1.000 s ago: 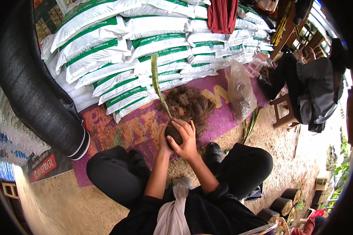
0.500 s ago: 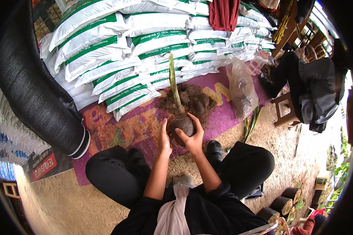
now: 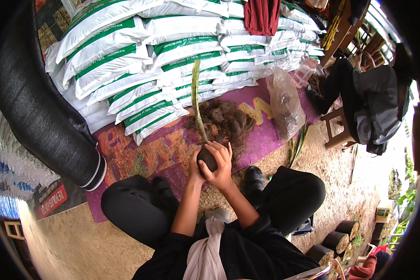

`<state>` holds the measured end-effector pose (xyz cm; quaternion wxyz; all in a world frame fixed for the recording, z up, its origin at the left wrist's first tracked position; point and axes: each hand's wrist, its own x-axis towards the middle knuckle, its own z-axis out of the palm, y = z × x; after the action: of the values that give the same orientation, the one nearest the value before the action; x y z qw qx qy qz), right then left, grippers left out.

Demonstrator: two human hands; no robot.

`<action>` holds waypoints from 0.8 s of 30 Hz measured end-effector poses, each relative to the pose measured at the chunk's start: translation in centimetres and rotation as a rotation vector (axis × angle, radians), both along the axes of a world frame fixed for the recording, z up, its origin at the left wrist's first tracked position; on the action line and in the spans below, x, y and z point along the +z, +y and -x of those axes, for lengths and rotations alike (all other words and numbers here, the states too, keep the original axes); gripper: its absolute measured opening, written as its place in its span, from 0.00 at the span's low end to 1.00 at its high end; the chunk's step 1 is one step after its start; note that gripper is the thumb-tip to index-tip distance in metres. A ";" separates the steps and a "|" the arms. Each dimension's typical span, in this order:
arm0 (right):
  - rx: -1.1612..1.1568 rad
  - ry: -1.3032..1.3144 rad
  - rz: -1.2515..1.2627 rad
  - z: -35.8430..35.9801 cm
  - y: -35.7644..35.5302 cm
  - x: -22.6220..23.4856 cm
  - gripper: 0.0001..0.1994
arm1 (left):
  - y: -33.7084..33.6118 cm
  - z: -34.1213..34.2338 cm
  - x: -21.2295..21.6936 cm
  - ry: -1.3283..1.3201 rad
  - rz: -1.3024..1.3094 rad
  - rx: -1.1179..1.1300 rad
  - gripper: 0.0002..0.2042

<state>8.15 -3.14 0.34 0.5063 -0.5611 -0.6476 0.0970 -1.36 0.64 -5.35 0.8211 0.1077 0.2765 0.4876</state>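
A round, dark brown plant ball (image 3: pixel 207 159) rests between my two hands, in front of my crossed legs. From its top rises one long, narrow green leaf (image 3: pixel 195 93) with paler edges, leaning slightly left. My left hand (image 3: pixel 195 169) cups the ball's left side. Over its right and upper side curl the fingers of my right hand (image 3: pixel 220 163), thumb across the front. Much of the ball is covered by my fingers. Just beyond lies a loose heap of brown fibre (image 3: pixel 226 119) with dark rounded lumps in it.
White sacks with green bands (image 3: pixel 186 49) are stacked at the back. Under the heap lies a purple printed mat (image 3: pixel 249 151). A clear plastic bag (image 3: pixel 287 105) stands right of it. Farther right a person (image 3: pixel 375 98) sits on a stool (image 3: pixel 338 128). A black roll (image 3: pixel 46 107) leans at left.
My hands have turned the plant ball and shifted slightly left, and the leaf has swung left with it. My right-hand fingers now wrap over the ball's top, hiding more of it.
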 end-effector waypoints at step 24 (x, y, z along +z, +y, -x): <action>0.001 0.025 0.018 0.8 -0.5 1.0 0.36 | 0.2 1.1 -0.6 -0.028 -0.049 -0.065 0.17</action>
<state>7.40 -3.62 1.31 0.5093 -0.5639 -0.6407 0.1101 -2.46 0.83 -5.94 0.8375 0.1299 0.2491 0.4686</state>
